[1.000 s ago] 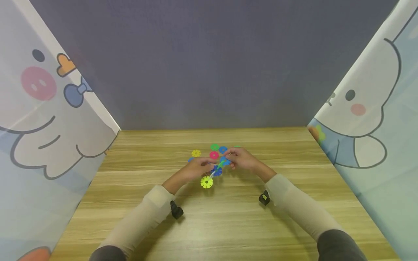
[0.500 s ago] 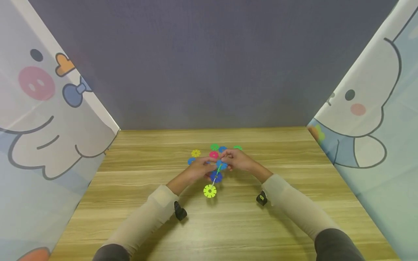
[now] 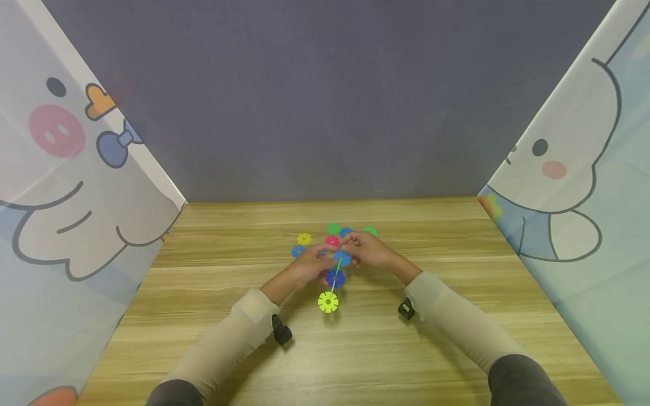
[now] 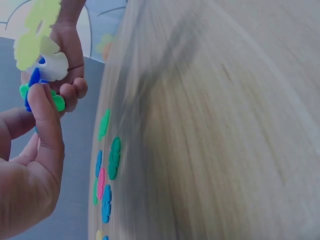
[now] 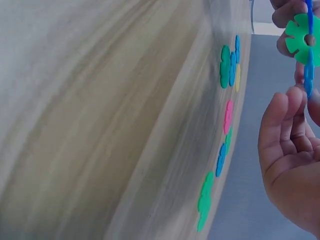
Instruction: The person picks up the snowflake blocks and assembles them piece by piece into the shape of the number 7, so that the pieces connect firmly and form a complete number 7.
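Over the table, both hands hold a chain of notched plastic discs fitted into one another. A yellow-green disc (image 3: pixel 325 307) is at its near end, followed by a white disc (image 4: pixel 56 65) seen edge-on in the head view. Beyond them come a dark blue disc (image 3: pixel 339 281), a green disc (image 5: pixel 296 44) and a lighter blue disc (image 3: pixel 345 257). With thumb and fingers, the left hand (image 3: pixel 306 266) pinches the chain around the dark blue and green discs. The right hand (image 3: pixel 373 250) pinches the lighter blue disc at the far end, its fingertips near the left hand's.
Behind the hands, several loose discs lie flat on the wooden table (image 3: pixel 203 316): yellow (image 3: pixel 301 239), blue (image 3: pixel 295 252), pink (image 3: pixel 328 241) and green (image 3: pixel 330 229) among them. A grey panel (image 3: pixel 325 113) rises at the back, with cartoon-printed walls on both sides.
Both hands have drawn the chain slightly toward the person. Its yellow-green end has shifted nearer, and the lighter blue disc has come down and left with the right hand.
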Demonstrator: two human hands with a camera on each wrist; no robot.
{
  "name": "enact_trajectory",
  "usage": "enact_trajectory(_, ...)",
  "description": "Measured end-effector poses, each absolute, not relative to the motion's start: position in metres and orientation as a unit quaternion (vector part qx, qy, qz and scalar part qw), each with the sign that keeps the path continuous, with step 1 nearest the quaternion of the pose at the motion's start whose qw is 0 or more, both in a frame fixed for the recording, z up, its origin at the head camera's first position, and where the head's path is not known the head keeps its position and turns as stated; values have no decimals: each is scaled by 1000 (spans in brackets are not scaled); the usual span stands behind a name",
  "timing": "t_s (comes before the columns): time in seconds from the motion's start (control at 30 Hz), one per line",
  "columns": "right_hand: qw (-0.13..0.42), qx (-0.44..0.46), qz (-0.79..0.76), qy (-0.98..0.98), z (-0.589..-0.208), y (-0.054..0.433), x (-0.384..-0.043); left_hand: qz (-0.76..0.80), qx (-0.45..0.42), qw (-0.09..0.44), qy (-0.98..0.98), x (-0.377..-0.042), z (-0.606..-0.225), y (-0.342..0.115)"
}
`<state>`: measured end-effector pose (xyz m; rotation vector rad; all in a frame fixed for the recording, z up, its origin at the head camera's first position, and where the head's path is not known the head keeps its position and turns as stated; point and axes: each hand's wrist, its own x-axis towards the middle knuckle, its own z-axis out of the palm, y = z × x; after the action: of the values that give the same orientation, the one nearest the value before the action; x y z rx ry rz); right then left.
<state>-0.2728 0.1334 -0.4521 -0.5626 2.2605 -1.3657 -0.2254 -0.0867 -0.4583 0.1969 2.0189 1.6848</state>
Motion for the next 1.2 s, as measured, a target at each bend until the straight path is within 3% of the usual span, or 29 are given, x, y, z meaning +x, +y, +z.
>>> enact_trajectory(0.4, 106, -236, -342, 903, -451, 156, -289, 618, 59, 246, 745, -227, -462, -98)
enact_trajectory(0.63, 108, -203, -290, 929, -458, 168, -297, 626, 44, 248, 738, -225, -461, -102)
enact_trajectory(1.2, 86, -220, -183, 954, -471, 178, -306, 642, 22, 259, 721, -226, -461, -106)
